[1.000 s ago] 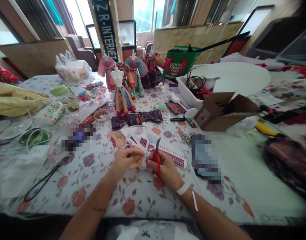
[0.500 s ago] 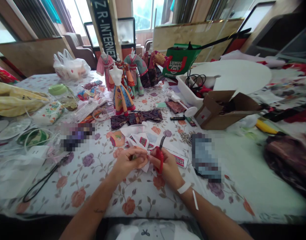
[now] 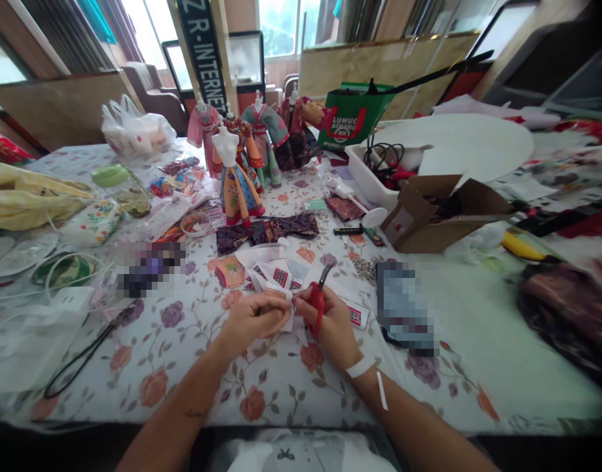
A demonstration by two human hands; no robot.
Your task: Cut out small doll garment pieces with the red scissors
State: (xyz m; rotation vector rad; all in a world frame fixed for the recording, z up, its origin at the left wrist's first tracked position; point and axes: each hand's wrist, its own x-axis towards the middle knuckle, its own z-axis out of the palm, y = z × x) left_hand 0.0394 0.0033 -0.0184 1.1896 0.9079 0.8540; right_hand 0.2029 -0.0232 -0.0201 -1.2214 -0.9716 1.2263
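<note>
My left hand (image 3: 254, 320) is closed in a pinch on a small piece of white and orange fabric (image 3: 287, 308), low over the flowered tablecloth (image 3: 261, 387). My right hand (image 3: 333, 321) grips red-handled scissors (image 3: 318, 298), blades pointing up and away, and its fingertips meet the same fabric. Just beyond both hands lie white embroidered cloth pieces (image 3: 276, 272) and a dark patterned strip (image 3: 268, 231). A headless doll form in an orange dress (image 3: 236, 187) stands further back.
More dressed dolls (image 3: 261, 134) stand behind. An open cardboard box (image 3: 438, 213), white bin with cables (image 3: 379, 170) and green bag (image 3: 354, 121) are right of centre. A jar (image 3: 121, 190), plastic bags (image 3: 133, 131) and a black cord (image 3: 84, 354) lie left.
Both hands have drawn closer together on the fabric. The scissors have tilted, their blades now leaning to the right. The view has shifted slightly.
</note>
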